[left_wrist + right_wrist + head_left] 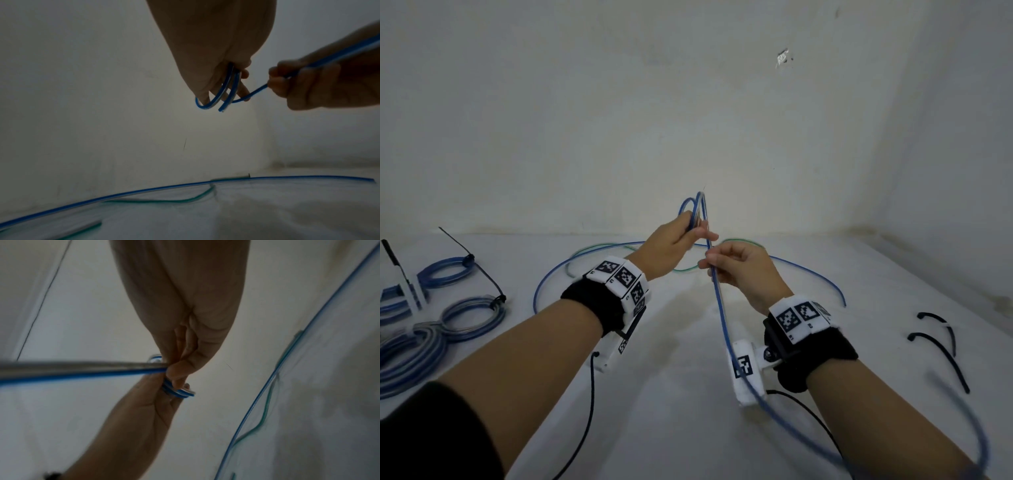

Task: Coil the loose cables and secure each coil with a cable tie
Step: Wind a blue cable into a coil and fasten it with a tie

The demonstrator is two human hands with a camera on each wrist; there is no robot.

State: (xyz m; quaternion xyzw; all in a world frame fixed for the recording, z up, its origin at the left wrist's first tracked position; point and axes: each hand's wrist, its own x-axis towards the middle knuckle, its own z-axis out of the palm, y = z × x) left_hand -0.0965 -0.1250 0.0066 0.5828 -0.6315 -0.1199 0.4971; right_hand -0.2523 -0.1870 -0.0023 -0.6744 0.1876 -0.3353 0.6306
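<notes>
A pale, off-white plaster wall (619, 102) fills the upper half of the head view, smudged with faint grey stains. In the upper right of that view a small chipped patch (784, 58) breaks its surface. At the right of the frame a second whitish side wall (962, 154) meets the first at a corner, with brownish dirt along the seam where it joins the surface below. A flat white work surface (671, 411) covers the lower half of the view, marked by a dull yellowish stain near its centre. In the left wrist view the same white surface (267, 219) lies along the bottom edge, dim and blurred.
</notes>
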